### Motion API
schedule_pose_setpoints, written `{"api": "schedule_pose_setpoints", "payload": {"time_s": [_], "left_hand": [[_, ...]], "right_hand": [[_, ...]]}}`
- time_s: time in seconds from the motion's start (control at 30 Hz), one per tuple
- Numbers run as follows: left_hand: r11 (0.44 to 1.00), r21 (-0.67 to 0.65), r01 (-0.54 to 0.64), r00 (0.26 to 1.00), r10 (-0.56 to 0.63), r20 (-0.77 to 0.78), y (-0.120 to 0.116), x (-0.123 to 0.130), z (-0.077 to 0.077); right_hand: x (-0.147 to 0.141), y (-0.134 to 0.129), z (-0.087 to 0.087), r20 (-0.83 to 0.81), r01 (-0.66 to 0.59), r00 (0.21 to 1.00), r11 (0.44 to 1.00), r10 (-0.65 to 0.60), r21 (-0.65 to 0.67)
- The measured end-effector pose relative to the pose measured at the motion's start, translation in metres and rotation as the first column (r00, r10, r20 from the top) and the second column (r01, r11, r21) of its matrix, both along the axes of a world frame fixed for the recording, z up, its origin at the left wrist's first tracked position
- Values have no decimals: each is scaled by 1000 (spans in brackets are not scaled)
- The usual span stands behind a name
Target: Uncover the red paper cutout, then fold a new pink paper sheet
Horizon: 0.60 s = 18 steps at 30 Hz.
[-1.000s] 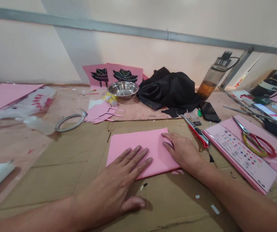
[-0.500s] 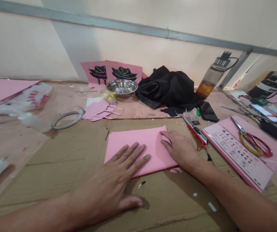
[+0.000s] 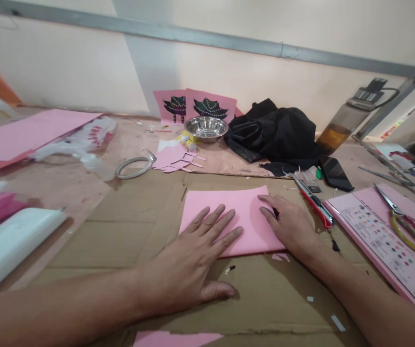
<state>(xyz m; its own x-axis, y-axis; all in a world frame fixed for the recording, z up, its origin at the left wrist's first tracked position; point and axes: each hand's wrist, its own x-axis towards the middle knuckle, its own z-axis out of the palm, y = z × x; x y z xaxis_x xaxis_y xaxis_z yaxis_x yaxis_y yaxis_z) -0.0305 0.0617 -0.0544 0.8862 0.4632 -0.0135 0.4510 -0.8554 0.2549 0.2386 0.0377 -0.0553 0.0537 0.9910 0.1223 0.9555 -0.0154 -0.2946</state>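
A pink sheet (image 3: pixel 225 200), seemingly folded or stacked, lies on brown cardboard (image 3: pixel 120 246) in front of me. My left hand (image 3: pixel 196 255) rests flat on its left and lower part, fingers spread and thumb out over the cardboard. At the sheet's right edge is my right hand (image 3: pixel 288 221), thumb and index finger apart on the paper; its other fingers are curled underneath and mostly hidden. Small pink scraps (image 3: pixel 280 257) lie just below the right hand. A small black and white bit (image 3: pixel 230 270) sits under the sheet's lower edge.
A red cutter (image 3: pixel 315 205), a phone (image 3: pixel 335 172) and scissors (image 3: pixel 402 224) on a pink pack (image 3: pixel 384 246) are at right. Behind stand a steel bowl (image 3: pixel 206 129), black cloth (image 3: pixel 275 135) and a bottle (image 3: pixel 352 115). A white object (image 3: pixel 15 241) lies at left.
The view has turned left, so everything appears shifted right, and more of the left side shows. Both hands keep nearly the same place on the pink sheet.
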Motion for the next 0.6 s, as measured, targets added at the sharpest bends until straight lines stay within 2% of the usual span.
{"api": "schedule_pose_setpoints", "payload": {"time_s": [0.3,0.6], "left_hand": [[1000,-19,1,999,-2,-49,-3,2,4],[1000,7,9,1000,-9,5,-2,1,-1]], "right_hand": [[0,1,2,41,15,999,998,-13,-54],[0,2,4,48,12,999,996,-8,-85]]}}
